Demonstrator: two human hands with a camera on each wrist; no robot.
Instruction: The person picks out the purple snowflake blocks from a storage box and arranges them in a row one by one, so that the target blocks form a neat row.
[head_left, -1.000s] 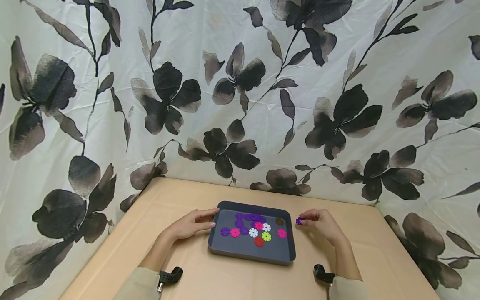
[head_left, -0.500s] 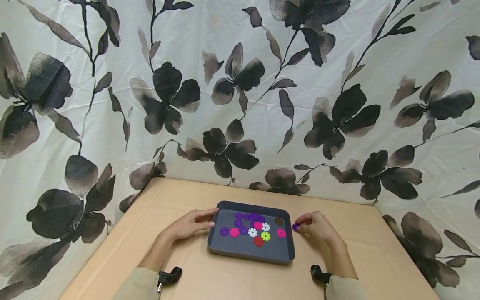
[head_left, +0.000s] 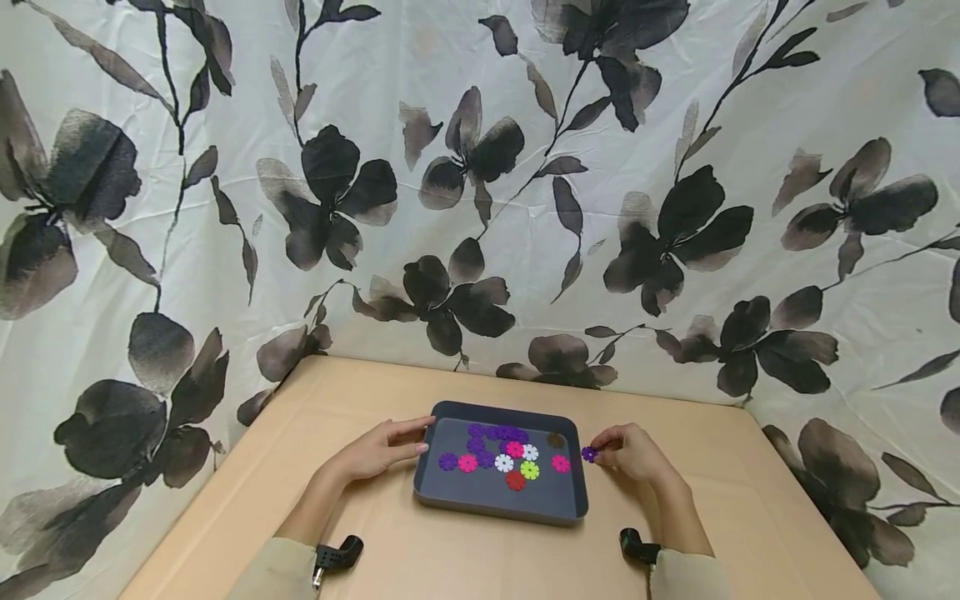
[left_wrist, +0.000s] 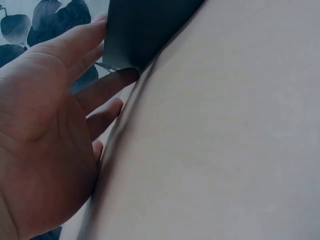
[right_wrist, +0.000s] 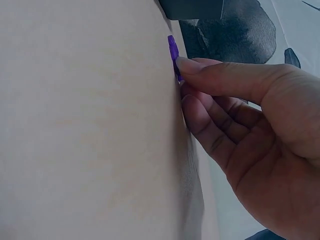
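The right hand (head_left: 637, 454) pinches a small purple plastic disc with a notched, flower-like rim (head_left: 588, 454) between thumb and fingertips, its other fingers curled in. The disc is just beyond the right edge of a dark grey rectangular tray (head_left: 480, 493) on the tan worktop (head_left: 420, 558); in the right wrist view it stands nearly edge-on. Whether it touches the worktop cannot be told.

The left hand (head_left: 375, 452) clasps nothing: its fingers reach out loosely, fingertips touching the tray's left edge.

Inside the tray, a cluster of purple notched discs (head_left: 476, 446) lies toward the far edge, some overlapping, with a lone purple disc (head_left: 447, 461) near the left edge. A brown disc (head_left: 555, 440) lies by the far right corner and a pink disc (head_left: 560, 463) near the right edge. A red disc (head_left: 515, 480) lies closest to the near edge, just beside a yellow-green disc (head_left: 529, 470).
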